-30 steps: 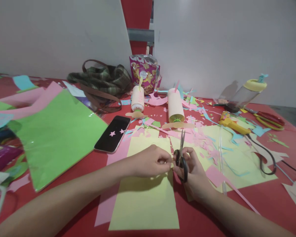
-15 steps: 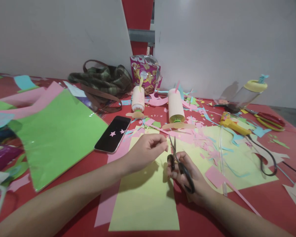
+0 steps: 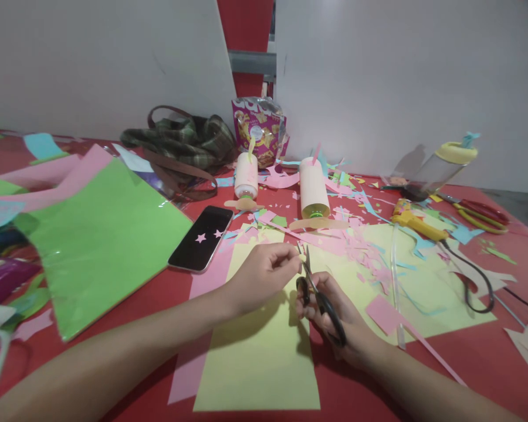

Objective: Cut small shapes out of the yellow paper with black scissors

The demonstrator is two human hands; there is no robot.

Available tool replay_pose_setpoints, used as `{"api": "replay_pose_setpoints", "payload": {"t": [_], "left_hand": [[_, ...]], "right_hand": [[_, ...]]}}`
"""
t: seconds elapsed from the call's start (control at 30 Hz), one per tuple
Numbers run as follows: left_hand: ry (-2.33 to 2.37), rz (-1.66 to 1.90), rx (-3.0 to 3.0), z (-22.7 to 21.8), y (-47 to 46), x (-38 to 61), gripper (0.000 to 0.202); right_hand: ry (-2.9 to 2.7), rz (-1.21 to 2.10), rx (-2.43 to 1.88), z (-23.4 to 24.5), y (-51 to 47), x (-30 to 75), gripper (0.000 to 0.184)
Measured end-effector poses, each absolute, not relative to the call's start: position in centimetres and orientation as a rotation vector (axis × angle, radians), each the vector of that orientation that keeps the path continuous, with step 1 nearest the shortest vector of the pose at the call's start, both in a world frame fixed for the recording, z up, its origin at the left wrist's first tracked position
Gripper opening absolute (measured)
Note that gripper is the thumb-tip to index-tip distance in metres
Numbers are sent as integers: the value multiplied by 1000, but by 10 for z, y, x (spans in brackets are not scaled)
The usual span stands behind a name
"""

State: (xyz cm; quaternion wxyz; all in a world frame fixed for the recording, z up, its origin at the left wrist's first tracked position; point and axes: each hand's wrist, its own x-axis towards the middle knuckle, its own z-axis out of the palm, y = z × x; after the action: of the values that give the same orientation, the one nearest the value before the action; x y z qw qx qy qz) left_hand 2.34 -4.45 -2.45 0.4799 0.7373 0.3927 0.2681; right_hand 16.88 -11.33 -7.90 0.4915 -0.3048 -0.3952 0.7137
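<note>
My right hand (image 3: 352, 321) holds a pair of black-handled scissors (image 3: 308, 271), its fingers in the loops and the blades slightly apart, pointing away from me. My left hand (image 3: 264, 275) pinches a tiny pale yellow paper piece (image 3: 303, 257), which sits at the scissor blades. Most of that piece is hidden by the fingertips. Beneath both hands lies a pale yellow paper sheet (image 3: 255, 369), overlapping a pink sheet (image 3: 186, 357). Left of my left hand, a black-screened phone (image 3: 202, 252) carries two small pink paper stars (image 3: 200, 238).
Two cream paper-covered cylinders (image 3: 314, 184) stand ahead among coloured scraps (image 3: 365, 252). A yellow glue gun (image 3: 418, 224) with a black cord, red-handled pliers (image 3: 484, 214) and a tilted clear bottle (image 3: 440, 170) are at right. Green paper (image 3: 101, 246), a plaid bag (image 3: 189, 140) and a snack pouch (image 3: 264, 132) are beyond.
The scissors have shifted slightly left and their blade tips lower, closer to my left fingertips. The small yellow piece now shows between the fingertips and blades.
</note>
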Motion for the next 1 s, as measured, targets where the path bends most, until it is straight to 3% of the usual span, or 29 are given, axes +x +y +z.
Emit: {"api": "replay_pose_setpoints", "payload": {"t": [0.3,0.67,1.0], "left_hand": [[985,687,1771,-27,-50,26,20],[982,806,1589,-32,-62,34,23],[1000,823,1571,-33,-65,36,25]], "right_hand": [[-970,1725,-764,-77,-113,168,29],[-1070,1700,-810,-71,-115,169,38],[-1086,1689,-807,-71,-115,169,35]]}}
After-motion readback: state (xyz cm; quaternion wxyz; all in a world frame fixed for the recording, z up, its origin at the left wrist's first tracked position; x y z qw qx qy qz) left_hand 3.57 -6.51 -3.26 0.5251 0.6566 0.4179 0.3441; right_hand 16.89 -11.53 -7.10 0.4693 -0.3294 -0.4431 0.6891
